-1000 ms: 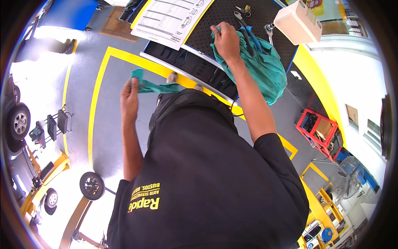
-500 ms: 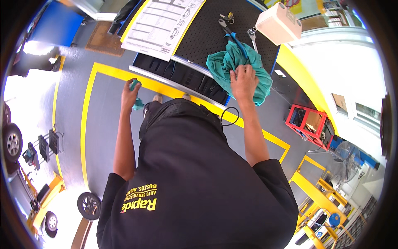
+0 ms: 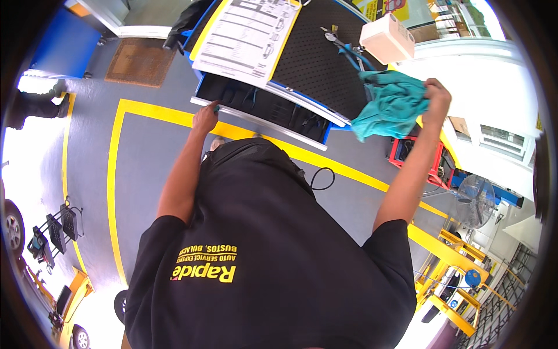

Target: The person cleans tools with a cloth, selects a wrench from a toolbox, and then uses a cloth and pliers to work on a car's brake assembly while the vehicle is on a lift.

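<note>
My right hand (image 3: 435, 104) grips a bunched teal cloth (image 3: 389, 102), lifted at the right end of the blue tool cabinet's black perforated top (image 3: 308, 61). My left hand (image 3: 204, 119) is closed on a small teal piece of cloth, mostly hidden, at the silver front edge of the open drawer (image 3: 273, 127), whose dark tray holds tools. Blue-handled pliers (image 3: 349, 53) and small keys (image 3: 333, 28) lie on the top. A printed form on a yellow-edged board (image 3: 241, 41) covers the top's left part.
A beige box (image 3: 385, 41) stands behind the pliers. A red cart (image 3: 401, 152) and fan (image 3: 475, 200) are at right, yellow lift equipment (image 3: 459, 291) at lower right. At left are a doormat (image 3: 136, 64), another person's legs (image 3: 40, 107), a blue panel (image 3: 64, 43) and a car wheel (image 3: 13, 227).
My right hand has moved rightward with the large cloth, lifting it away from the pliers. My left hand has moved right and up to the drawer edge, its cloth now mostly out of sight.
</note>
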The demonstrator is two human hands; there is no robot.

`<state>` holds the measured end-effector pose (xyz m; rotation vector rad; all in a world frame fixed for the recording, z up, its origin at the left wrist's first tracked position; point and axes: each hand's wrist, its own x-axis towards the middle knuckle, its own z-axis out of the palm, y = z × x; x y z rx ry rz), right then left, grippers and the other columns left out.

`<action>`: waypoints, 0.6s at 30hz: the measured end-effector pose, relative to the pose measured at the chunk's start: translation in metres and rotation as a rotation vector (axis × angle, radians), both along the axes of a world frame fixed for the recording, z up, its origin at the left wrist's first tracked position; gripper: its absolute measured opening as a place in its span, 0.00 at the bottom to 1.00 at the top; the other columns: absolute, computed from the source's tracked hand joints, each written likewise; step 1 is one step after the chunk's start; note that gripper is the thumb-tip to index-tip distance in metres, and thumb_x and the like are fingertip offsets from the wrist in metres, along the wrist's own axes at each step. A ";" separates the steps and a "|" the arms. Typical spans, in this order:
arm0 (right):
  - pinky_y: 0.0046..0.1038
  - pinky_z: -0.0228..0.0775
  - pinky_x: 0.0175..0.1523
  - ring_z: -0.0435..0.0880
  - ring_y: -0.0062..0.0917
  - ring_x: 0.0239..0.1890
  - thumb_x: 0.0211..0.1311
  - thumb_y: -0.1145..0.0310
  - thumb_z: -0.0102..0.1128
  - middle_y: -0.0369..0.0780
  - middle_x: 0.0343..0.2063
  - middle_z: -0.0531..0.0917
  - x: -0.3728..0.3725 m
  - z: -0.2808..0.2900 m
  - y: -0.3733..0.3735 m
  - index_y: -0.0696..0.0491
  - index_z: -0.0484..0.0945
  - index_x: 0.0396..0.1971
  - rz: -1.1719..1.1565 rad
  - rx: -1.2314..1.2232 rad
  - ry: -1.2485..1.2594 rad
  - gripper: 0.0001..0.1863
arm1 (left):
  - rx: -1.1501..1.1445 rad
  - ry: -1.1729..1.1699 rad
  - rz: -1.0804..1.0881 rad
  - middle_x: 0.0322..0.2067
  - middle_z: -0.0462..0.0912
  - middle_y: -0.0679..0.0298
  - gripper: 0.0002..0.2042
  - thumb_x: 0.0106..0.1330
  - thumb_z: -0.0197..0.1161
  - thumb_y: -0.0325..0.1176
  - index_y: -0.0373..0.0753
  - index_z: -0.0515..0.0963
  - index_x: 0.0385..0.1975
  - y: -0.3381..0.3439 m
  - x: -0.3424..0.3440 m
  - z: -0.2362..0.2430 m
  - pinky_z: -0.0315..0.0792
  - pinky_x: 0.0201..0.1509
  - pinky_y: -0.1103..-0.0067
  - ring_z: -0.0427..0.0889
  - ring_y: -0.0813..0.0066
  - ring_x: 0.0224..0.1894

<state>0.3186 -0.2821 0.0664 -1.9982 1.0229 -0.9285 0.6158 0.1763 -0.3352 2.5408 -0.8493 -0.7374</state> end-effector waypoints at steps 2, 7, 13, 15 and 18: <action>0.24 0.67 0.43 0.77 0.26 0.34 0.44 0.78 0.53 0.39 0.29 0.80 -0.015 0.038 -0.031 0.64 0.84 0.29 0.015 0.064 -0.238 0.13 | 0.010 0.007 0.005 0.49 0.90 0.51 0.20 0.73 0.62 0.39 0.62 0.80 0.64 0.005 0.005 0.001 0.82 0.55 0.54 0.89 0.48 0.52; 0.39 0.78 0.59 0.84 0.41 0.44 0.44 0.80 0.50 0.47 0.39 0.82 0.012 0.124 -0.018 0.67 0.82 0.38 -0.100 -0.042 -0.756 0.19 | 0.002 0.054 -0.028 0.46 0.91 0.54 0.17 0.72 0.66 0.43 0.59 0.83 0.60 0.031 0.012 0.001 0.82 0.53 0.56 0.90 0.50 0.50; 0.47 0.81 0.60 0.83 0.47 0.56 0.69 0.78 0.57 0.56 0.54 0.80 0.098 0.175 0.014 0.67 0.78 0.59 -0.128 -0.023 -0.818 0.20 | -0.047 0.287 -0.085 0.39 0.93 0.59 0.14 0.68 0.72 0.45 0.54 0.88 0.51 0.082 0.012 -0.005 0.81 0.49 0.60 0.91 0.54 0.46; 0.45 0.81 0.60 0.84 0.44 0.56 0.69 0.78 0.59 0.53 0.54 0.82 0.103 0.189 -0.022 0.66 0.78 0.60 0.014 -0.148 -0.806 0.20 | -0.069 0.318 -0.094 0.37 0.93 0.60 0.14 0.68 0.72 0.45 0.54 0.88 0.52 0.097 0.009 -0.013 0.81 0.49 0.61 0.91 0.57 0.45; 0.39 0.81 0.59 0.86 0.40 0.51 0.64 0.85 0.62 0.51 0.48 0.86 0.124 0.186 -0.057 0.70 0.83 0.46 0.007 -0.289 -0.873 0.11 | -0.093 0.406 -0.081 0.34 0.93 0.62 0.14 0.69 0.71 0.43 0.53 0.88 0.53 0.118 -0.006 -0.009 0.81 0.48 0.64 0.92 0.62 0.42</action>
